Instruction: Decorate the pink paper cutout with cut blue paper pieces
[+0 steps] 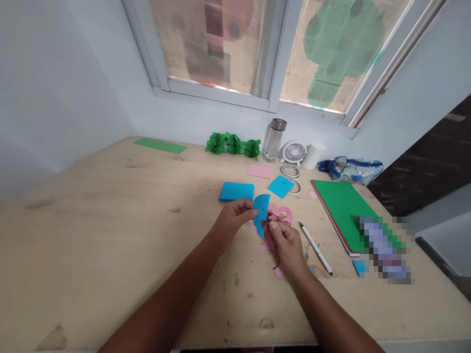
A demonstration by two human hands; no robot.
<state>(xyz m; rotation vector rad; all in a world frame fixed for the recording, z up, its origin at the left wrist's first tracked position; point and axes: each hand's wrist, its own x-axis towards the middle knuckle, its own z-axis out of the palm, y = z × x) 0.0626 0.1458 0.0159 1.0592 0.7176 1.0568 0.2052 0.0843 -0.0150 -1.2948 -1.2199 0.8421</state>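
A blue paper piece (261,202) with a rounded outer edge is pinched at its left side between the thumb and fingers of my left hand (235,218). My right hand (289,242) is closed at the right edge of that piece. Something small and dark shows at its fingertips, too small to make out, and the fingers partly hide it. Beneath and behind the hands lie pink paper cutouts (285,214) with rounded outlines. A small pink scrap (278,271) lies beside my right wrist.
A white pen (316,249) lies right of my hands, near a green folder (342,208). Behind are a blue paper stack (237,191), blue square (280,187), pink paper (259,170), tape rolls (290,171), bottle (274,140), small fan (294,153), clear pouch (356,170) and green paper garland (233,144).
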